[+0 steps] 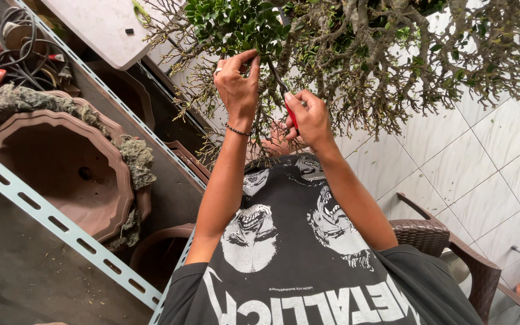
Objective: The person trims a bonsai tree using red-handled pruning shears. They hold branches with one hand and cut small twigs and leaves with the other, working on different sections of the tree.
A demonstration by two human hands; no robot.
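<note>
1 bonsai tree (356, 54), 1 red-handled scissors (291, 114), 2 brown pots (61, 168), 1 chair (452, 247), 2 hands (237, 87).

Metal shelf (61, 219) carries brown empty pots (61, 168); cables (22, 48) lie further back.

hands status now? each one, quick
Left hand: fingers pinched on a leafy twig of the small tree.
Right hand: closed around red-handled shears.

No packages, labels, signs or screens show in this view. The only printing is on the person's black shirt (308, 253), with white faces and white lettering across the chest.
</note>
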